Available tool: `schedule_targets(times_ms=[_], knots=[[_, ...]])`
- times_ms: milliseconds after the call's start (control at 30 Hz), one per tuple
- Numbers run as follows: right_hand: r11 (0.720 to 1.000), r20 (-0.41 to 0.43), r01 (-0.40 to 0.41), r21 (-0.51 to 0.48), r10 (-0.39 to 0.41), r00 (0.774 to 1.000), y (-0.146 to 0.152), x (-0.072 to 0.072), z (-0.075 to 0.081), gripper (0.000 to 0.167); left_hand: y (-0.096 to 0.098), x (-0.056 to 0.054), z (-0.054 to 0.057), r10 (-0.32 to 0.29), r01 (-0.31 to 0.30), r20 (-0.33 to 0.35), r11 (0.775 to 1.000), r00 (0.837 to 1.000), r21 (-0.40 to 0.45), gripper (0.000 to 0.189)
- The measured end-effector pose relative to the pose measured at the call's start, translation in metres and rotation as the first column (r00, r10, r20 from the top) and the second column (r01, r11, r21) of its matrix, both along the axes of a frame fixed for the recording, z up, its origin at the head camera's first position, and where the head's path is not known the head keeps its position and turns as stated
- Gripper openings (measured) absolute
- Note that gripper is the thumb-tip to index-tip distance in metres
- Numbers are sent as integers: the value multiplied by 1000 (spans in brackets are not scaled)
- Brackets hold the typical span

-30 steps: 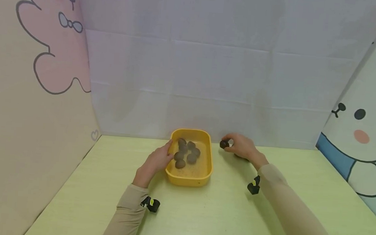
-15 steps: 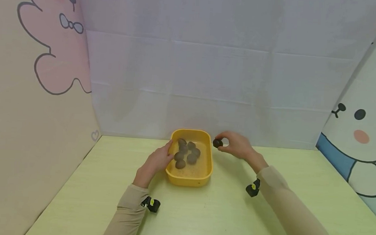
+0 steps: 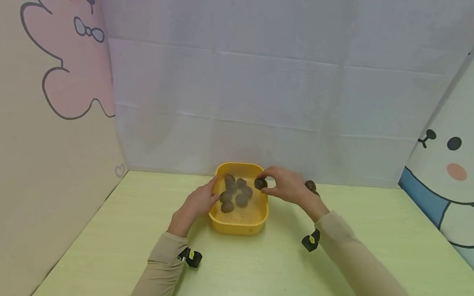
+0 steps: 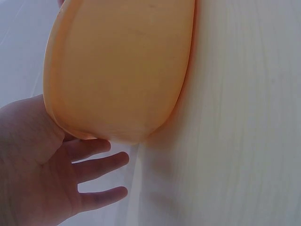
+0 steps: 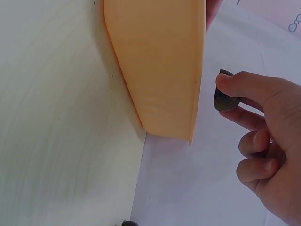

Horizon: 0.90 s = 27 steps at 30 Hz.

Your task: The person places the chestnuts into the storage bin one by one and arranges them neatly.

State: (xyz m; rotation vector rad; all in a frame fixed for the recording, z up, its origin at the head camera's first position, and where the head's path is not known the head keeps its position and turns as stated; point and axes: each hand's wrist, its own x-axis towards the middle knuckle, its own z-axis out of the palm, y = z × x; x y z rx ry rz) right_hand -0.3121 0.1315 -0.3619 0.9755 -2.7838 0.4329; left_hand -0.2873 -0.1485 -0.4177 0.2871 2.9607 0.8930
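A yellow plastic basin (image 3: 238, 228) stands against the back wall, with several dark brown rounded lumps (image 3: 227, 206) lying in it. My left hand (image 3: 197, 202) holds its left rim, thumb over the edge; in the left wrist view the other fingers (image 4: 101, 167) spread along the outside wall. My right hand (image 3: 289, 186) pinches a dark brown rounded lump (image 3: 260, 184) between thumb and forefinger, over the basin's right rim near the far corner. In the right wrist view this lump (image 5: 226, 92) is held higher than the rim, with the remaining fingers curled.
More dark lumps (image 3: 310, 185) lie on the pale yellow-green table (image 3: 253, 276) by the back wall, partly hidden behind my right wrist. A white sheet (image 3: 264, 100) hangs at the back. Printed cartoon panels (image 3: 455, 179) close off both sides.
My right hand has lifted a lump from beside the back wall and carried it left to the basin's right rim. My left hand and the basin have stayed in place.
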Motion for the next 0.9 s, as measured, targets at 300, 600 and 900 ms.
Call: schedule_targets(times_ms=[300,600,900], knots=[[995,-11,-42,95,43,999,-28,9,-6,36,-2,0,-1,-4,4,-6,1000,1000,3,64],[985,71,-81,151,71,995,-56,14,-16,20,-1,1,-1,-13,13,-8,1000,1000,17,65],[960,116,-130,247,104,988,-67,13,-28,24,-1,3,3,-9,9,5,1000,1000,20,66]])
